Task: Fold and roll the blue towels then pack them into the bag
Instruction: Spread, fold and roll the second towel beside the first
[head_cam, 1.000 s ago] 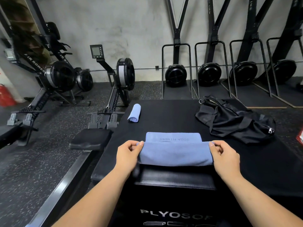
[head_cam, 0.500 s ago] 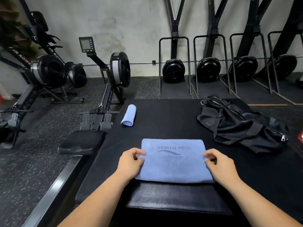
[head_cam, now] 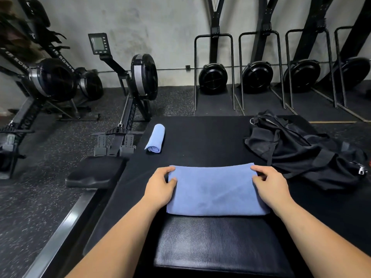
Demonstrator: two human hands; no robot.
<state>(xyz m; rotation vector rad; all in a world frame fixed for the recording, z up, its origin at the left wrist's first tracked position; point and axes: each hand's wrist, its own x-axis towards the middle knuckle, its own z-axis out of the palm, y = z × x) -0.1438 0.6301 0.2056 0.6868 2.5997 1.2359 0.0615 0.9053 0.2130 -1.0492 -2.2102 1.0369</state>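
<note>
Pinching far corners of smooth folded blue towel (head_cam: 214, 193): left hand (head_cam: 160, 189), right hand (head_cam: 271, 187) fingers.

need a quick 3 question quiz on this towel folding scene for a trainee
1. True or false: the rolled light-blue towel lies inside the crumpled black fabric bag.
2. The left hand and right hand hold the flat folded blue towel at its: A near edge, B far corners, C middle.
3. Fill in: the bag lies on the black padded platform to the flat towel's ___ side.
Key: 1 false; 2 B; 3 right.
</note>
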